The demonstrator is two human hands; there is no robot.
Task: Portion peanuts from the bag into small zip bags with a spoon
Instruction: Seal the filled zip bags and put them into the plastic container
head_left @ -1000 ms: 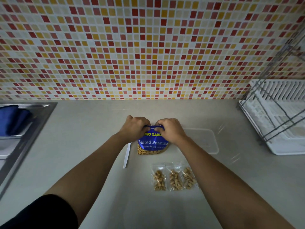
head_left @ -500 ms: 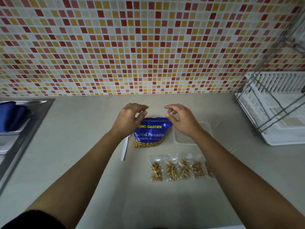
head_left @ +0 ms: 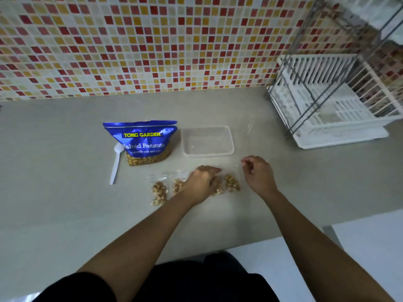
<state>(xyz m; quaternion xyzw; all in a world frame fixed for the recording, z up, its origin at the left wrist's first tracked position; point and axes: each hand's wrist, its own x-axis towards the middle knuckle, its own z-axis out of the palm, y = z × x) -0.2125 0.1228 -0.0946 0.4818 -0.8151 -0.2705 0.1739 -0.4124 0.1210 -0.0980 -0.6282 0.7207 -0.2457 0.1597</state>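
Since the peanut bag [head_left: 141,140] stands with its top seemingly closed on the tabletop [head_left: 65,203], the spoon [head_left: 116,164] lying beside it, portioning looks nearly finished. The left hand [head_left: 201,184] rests on the row of filled small zip bags [head_left: 160,190], and I cannot tell its grip. The right hand [head_left: 258,173] hovers just beside, grip loosely curled, nothing visible in it.

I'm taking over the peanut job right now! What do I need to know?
Left grip rests on the small zip bags; right grip hovers beside them, fingers curled; whether either holds anything is unclear.
Peanut bag stands upright behind them, white spoon lying at its left, clear tub at its right.
Done: several small bags filled, in a row.
Left: perhaps gathering them into the tub; can't tell if more need filling.
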